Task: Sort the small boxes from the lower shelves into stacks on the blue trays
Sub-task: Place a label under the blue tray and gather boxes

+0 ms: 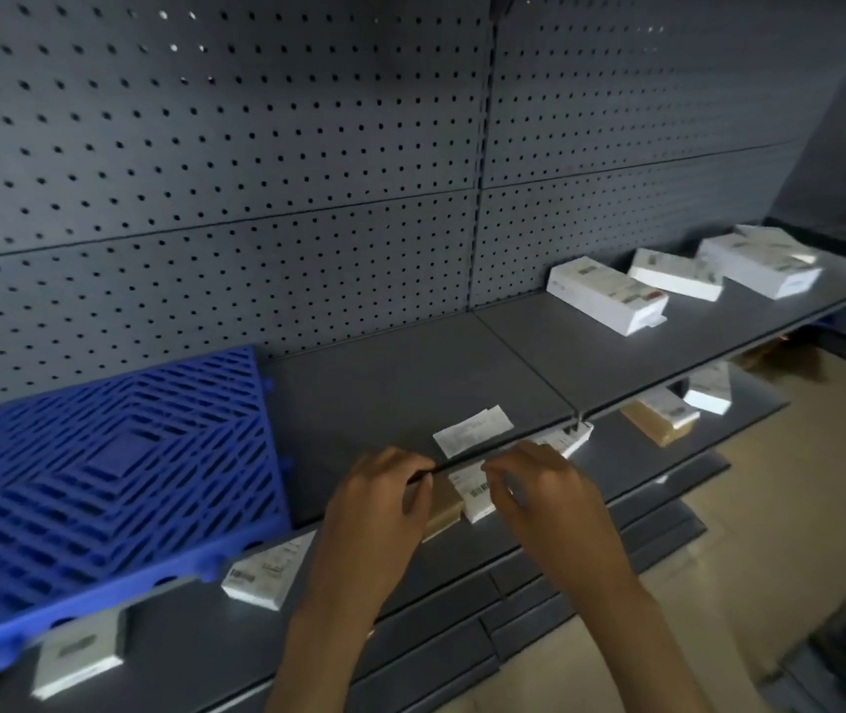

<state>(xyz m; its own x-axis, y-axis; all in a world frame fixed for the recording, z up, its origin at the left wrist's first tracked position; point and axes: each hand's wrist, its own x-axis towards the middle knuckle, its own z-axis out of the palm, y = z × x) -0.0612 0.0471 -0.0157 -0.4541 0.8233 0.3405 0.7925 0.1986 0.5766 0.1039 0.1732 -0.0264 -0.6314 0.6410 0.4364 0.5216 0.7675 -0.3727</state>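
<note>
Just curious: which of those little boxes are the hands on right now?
The tan box and white barcoded box between both hands, just under the upper shelf's edge; the others lie untouched.

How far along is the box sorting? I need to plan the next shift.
Barely started: the blue tray holds no boxes. In hand: both hands are on a white box and a tan box on the lower shelf. Left: white boxes still lie there.

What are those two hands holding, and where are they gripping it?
Small boxes at the shelf edge: the left hand grips the tan box at its left end, the right hand the white barcoded box at its right end.
</note>
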